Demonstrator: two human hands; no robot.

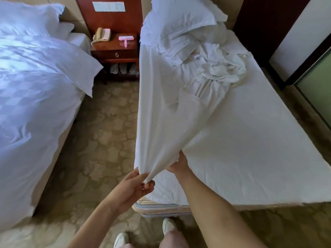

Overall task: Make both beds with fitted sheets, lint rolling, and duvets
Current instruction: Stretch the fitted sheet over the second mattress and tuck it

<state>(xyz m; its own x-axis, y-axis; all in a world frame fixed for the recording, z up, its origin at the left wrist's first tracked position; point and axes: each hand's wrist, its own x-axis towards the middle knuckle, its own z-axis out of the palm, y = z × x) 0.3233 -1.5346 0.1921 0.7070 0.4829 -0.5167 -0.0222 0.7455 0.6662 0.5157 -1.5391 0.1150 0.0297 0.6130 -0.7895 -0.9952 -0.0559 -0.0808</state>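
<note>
Across the right half of the frame lies the bare single bed with its white padded mattress top (pixel 250 158), its striped mattress corner (pixel 155 208) exposed at the lower centre. Filling the left side, the other bed wears a smooth white checked duvet (pixel 35 104). The white fitted sheet (pixel 170 113) runs from the head of the right bed down its left edge, stretched into a taut cone toward the lower centre; the rest sits bunched as crumpled white linen (pixel 220 68) below a heap of white pillows (pixel 179 20) at the top. The red-brown wooden nightstand (pixel 114 52) stands between the beds at upper centre. The left hand (pixel 136 185) pinches the sheet's gathered tip, and the right hand (pixel 179 163) grasps the cloth just above, its fingers mostly hidden in the folds. On the nightstand rest the pink lint roller (pixel 126 39) and a cream telephone (pixel 102 34). The step looks like seating this corner: find the seamed pocket, open it with both hands, hook it squarely under the striped corner, and draw slack evenly so the far corners do not lift.
</note>
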